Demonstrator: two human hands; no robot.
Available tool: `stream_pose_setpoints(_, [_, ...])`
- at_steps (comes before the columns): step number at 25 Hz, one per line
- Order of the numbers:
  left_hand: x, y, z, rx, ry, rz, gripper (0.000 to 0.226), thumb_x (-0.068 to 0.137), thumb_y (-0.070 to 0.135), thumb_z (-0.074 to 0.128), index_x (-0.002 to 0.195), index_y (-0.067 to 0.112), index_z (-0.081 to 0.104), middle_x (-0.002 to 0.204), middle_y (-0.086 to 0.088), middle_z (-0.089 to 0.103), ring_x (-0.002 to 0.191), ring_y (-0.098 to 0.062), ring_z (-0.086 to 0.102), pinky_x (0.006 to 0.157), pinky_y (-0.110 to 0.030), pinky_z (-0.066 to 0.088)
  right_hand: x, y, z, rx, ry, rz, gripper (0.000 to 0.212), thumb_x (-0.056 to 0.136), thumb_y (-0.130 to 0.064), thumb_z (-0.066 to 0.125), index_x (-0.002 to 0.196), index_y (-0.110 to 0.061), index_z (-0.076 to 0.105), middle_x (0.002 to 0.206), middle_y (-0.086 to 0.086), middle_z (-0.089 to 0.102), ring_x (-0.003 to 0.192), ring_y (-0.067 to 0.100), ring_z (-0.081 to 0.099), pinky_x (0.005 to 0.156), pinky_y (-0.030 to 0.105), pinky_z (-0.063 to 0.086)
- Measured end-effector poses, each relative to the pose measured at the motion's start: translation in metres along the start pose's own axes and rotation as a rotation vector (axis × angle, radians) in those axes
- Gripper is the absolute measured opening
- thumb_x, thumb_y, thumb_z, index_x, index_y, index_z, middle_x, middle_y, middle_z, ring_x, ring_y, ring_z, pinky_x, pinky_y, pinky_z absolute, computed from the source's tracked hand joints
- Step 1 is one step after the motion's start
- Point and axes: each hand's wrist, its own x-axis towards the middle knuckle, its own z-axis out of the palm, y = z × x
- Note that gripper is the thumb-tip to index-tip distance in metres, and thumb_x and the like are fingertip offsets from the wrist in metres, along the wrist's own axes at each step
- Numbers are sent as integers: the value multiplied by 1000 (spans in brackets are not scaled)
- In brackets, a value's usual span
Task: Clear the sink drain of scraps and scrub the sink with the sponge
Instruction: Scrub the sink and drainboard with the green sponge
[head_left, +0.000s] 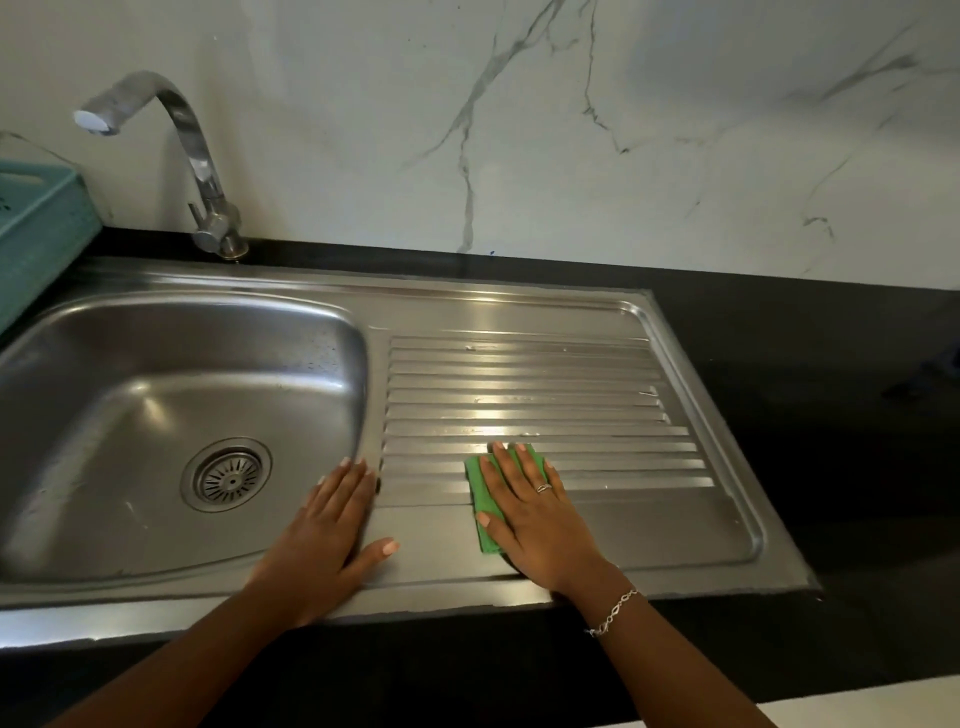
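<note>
The green sponge (477, 480) is lying on the ribbed drainboard (597, 410), right of the basin (130, 415). The right hand (530, 514) is pressing it, fingers straight. The left hand (332, 525) is resting flat on the basin rim, holding nothing. A faucet (200, 171) and a teal crate (36, 234) are standing behind.

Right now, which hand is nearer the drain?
Left. The left hand rests on the rim beside the drain; the right hand presses the sponge on the drainboard, farther off.

A black countertop (831, 415) holds an inset steel sink (519, 306), a tap (200, 166) and a teal crate (36, 234) at left.
</note>
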Motion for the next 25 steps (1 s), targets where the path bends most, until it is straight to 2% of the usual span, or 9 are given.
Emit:
stream_pose_setpoints(3, [10, 7, -1, -2, 67, -8, 127, 53, 89, -18, 148, 9, 10, 158, -5, 6, 140, -10, -12, 115, -26, -7, -12, 32, -2, 48, 50, -2, 75, 81, -65, -14, 142, -23, -5, 153, -3, -9, 142, 23, -11, 116, 37, -15])
stream_pose_setpoints(5, [25, 15, 3, -36, 135, -14, 123, 60, 88, -13, 145, 7, 24, 155, -11, 22, 143, -15, -2, 115, -31, -1, -21, 51, -5, 54, 40, 18, 80, 75, -68, -19, 140, -24, -11, 151, -5, -17, 141, 19, -18, 115, 36, -14])
stream_pose_setpoints(7, [43, 24, 7, -58, 178, -42, 124, 61, 88, -11, 143, 6, 30, 153, -15, 26, 145, -24, 5, 116, -35, 3, -29, 71, -9, 57, 16, 46, 83, 71, -70, -22, 140, -25, -14, 150, -6, -20, 139, 16, -21, 113, 36, -13])
stream_pose_setpoints(13, [65, 33, 9, -55, 258, -187, 125, 59, 87, -17, 143, 7, 30, 154, -19, 19, 145, -32, 8, 118, -42, 8, -58, 139, -21, 59, -36, 174, 93, 61, -76, -28, 137, -23, -22, 148, -6, -26, 139, 15, -23, 112, 34, -15])
stream_pose_setpoints(20, [64, 30, 9, -46, 275, -222, 119, 66, 85, -10, 142, 4, 33, 149, -21, 32, 140, -35, 25, 116, -44, 19, -71, 174, -25, 39, -42, 297, 96, 55, -76, -35, 135, -25, -21, 145, -5, -25, 136, 13, -23, 110, 32, -16])
stream_pose_setpoints(22, [64, 32, 8, -69, 263, -230, 113, 68, 84, 0, 143, 5, 31, 151, -20, 29, 141, -34, 23, 117, -42, 17, -67, 173, -25, 53, -20, 320, 98, 53, -76, -36, 135, -26, -19, 144, -5, -23, 137, 13, -19, 110, 33, -16])
stream_pose_setpoints(25, [64, 31, 5, -128, 290, -278, 92, 77, 67, 19, 142, 2, 32, 150, -22, 29, 142, -35, 22, 117, -43, 16, -59, 174, -24, 37, 4, 346, 99, 52, -75, -38, 135, -25, -18, 147, -3, -19, 136, 14, -18, 110, 34, -15])
